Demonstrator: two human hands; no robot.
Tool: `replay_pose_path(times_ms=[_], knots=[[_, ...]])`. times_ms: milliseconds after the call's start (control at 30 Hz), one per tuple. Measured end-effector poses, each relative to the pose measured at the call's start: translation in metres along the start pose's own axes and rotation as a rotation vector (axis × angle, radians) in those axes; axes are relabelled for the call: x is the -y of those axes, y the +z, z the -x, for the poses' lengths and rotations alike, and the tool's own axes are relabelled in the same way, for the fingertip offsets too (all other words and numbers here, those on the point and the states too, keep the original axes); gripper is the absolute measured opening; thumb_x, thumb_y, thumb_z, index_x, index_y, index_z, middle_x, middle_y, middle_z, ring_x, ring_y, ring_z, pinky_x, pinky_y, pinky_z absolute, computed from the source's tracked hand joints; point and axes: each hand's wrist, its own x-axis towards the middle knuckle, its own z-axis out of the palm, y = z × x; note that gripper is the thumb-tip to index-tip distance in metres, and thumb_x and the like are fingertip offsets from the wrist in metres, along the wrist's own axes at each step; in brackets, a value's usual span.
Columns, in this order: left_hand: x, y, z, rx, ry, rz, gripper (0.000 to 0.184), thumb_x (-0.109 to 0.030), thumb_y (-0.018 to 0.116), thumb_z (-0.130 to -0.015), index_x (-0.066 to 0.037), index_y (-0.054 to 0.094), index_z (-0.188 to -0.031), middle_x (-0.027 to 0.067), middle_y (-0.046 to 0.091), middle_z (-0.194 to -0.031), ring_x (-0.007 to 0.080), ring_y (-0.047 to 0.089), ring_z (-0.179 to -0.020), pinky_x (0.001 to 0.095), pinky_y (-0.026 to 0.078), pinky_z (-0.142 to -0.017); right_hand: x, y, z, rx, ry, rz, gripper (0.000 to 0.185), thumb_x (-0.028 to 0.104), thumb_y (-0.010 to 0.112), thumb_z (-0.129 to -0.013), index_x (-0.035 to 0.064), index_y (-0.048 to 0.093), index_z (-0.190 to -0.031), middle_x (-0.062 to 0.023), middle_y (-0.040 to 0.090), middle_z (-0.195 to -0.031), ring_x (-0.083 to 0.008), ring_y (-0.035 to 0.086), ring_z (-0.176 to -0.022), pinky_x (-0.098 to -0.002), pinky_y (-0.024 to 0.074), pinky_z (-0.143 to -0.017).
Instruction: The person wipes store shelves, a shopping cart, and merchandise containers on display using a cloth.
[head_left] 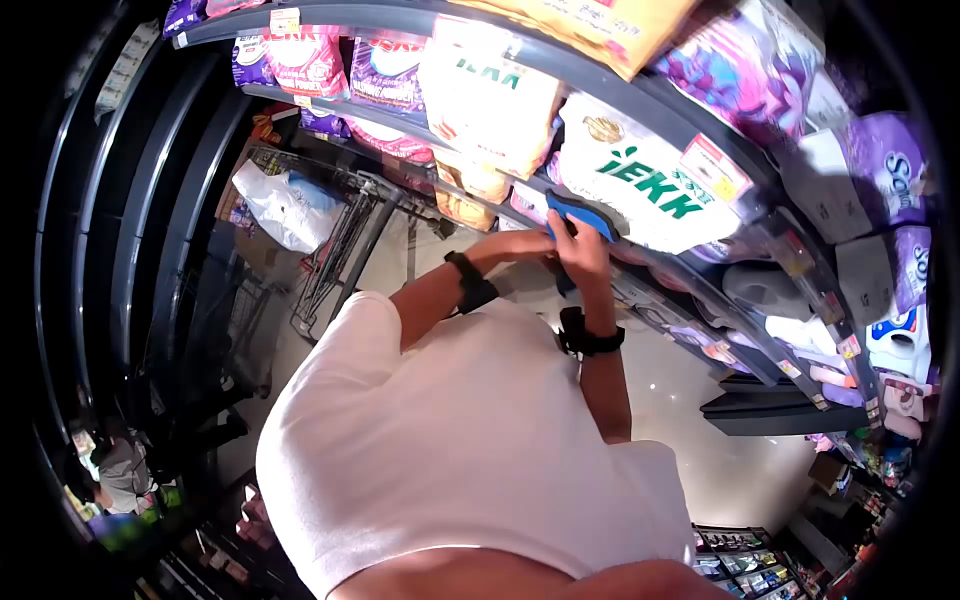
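The right hand (583,255) grasps a blue item (584,212) just beside a white bag (640,185), its fingers laid along it, likely for control; the left hand (524,244) meets them, its grip unclear.

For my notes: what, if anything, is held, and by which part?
The right hand holds an elongated blue object by its near edge; whether the left hand grips it is unclear.

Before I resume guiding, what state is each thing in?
Right hand: closed around the blue object.
Left hand: beside the right, grip unclear.
Blue object: held, blue side up.
Nearest white bag: plump, front facing out.
Cart: loaded, white plastic bag on top.
Price tag: fixed to shelf edge.
Black wristbands: worn.
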Motion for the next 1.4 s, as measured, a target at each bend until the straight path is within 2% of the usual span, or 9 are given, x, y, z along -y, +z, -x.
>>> replay_pose_path(times_ms=[167,233,300,367,433,633,867,1000,1400], knots=[[-0.12,-0.055,0.089,-0.497,0.144,-0.226,0.031,-0.022,0.052,-0.093,0.001,0.06,-0.112,0.0074,0.063,-0.1,0.0167,0.058,-0.095,0.0305,0.047,-0.082,0.092,0.031,-0.069,0.026,0.047,-0.286,0.036,0.033,0.051,-0.099,-0.0002,0.053,-0.086,-0.0152,0.053,-0.062,-0.0296,0.058,-0.06,-0.0352,0.046,-0.059],[-0.153,-0.062,0.118,-0.762,0.294,-0.164,0.028,-0.019,0.054,-0.093,0.0,0.061,-0.112,0.0049,0.063,-0.101,0.0154,0.057,-0.096,0.0294,0.046,-0.086,0.128,0.04,-0.092,-0.035,0.013,-0.306,0.032,0.026,0.053,-0.099,-0.0016,0.057,-0.084,-0.0051,0.051,-0.055,-0.0092,0.051,-0.051,-0.0265,0.0385,-0.05],[-0.159,-0.084,0.118,-0.964,0.704,-0.153,0.029,-0.022,0.051,-0.098,0.0,0.057,-0.116,0.0046,0.063,-0.099,0.0113,0.055,-0.087,0.0263,0.046,-0.077,0.129,0.067,-0.115,-0.164,-0.119,-0.271,0.031,0.027,0.054,-0.099,-0.0016,0.063,-0.092,-0.0051,0.054,-0.056,-0.0097,0.053,-0.052,-0.0265,0.0404,-0.051],[-0.157,-0.115,0.119,-1.077,0.654,-0.181,0.027,-0.02,0.056,-0.094,-0.001,0.057,-0.114,0.0078,0.063,-0.098,0.0136,0.056,-0.086,0.0297,0.046,-0.076,0.136,0.08,-0.13,-0.135,-0.072,-0.185,0.029,0.026,0.057,-0.096,-0.0013,0.065,-0.098,-0.0038,0.055,-0.057,-0.0098,0.054,-0.052,-0.027,0.0419,-0.051],[-0.152,-0.138,0.119,-1.054,0.56,-0.291,0.022,-0.016,0.057,-0.091,0.0,0.059,-0.107,0.011,0.062,-0.092,0.0172,0.056,-0.082,0.0318,0.046,-0.074,0.132,0.097,-0.135,-0.095,-0.024,-0.137,0.027,0.026,0.058,-0.092,-0.0004,0.065,-0.092,-0.017,0.06,-0.063,-0.032,0.063,-0.061,-0.0371,0.0457,-0.056],[-0.096,-0.125,0.128,-1.03,0.589,-0.493,0.026,-0.004,0.055,-0.077,0.003,0.061,-0.101,0.019,0.056,-0.098,0.0373,0.058,-0.089,0.0385,0.047,-0.081,0.072,0.146,-0.098,0.051,0.05,-0.047,0.021,0.02,0.059,-0.085,0.0056,0.062,-0.101,-0.0227,0.063,-0.078,-0.0415,0.062,-0.076,-0.0435,0.0479,-0.064],[-0.056,-0.13,0.125,-0.967,0.444,-0.592,0.039,-0.003,0.057,-0.066,0.008,0.059,-0.103,0.0215,0.052,-0.108,0.042,0.052,-0.099,0.04,0.045,-0.086,-0.034,0.215,-0.084,0.397,0.018,0.039,0.044,0.013,0.052,-0.089,-0.0019,0.046,-0.131,-0.018,0.05,-0.133,-0.0318,0.044,-0.126,-0.0399,0.0311,-0.11],[-0.042,-0.149,0.131,-0.828,0.442,-0.702,0.029,0.002,0.06,-0.06,0.009,0.059,-0.088,0.021,0.055,-0.097,0.0427,0.056,-0.092,0.0417,0.045,-0.084,-0.079,0.218,-0.093,0.671,0.187,-0.09,0.042,0.014,0.051,-0.091,0.0017,0.047,-0.131,-0.0155,0.047,-0.136,-0.0286,0.041,-0.128,-0.0367,0.0296,-0.11],[-0.108,-0.167,0.133,-0.357,0.538,-0.758,0.03,0.003,0.058,-0.071,0.001,0.062,-0.101,0.0209,0.063,-0.09,0.0368,0.059,-0.084,0.0375,0.049,-0.076,0.049,0.122,-0.058,0.179,-0.01,-0.156,0.038,0.023,0.063,-0.093,0.0016,0.055,-0.124,-0.0129,0.064,-0.11,-0.0233,0.059,-0.103,-0.037,0.0454,-0.091]])
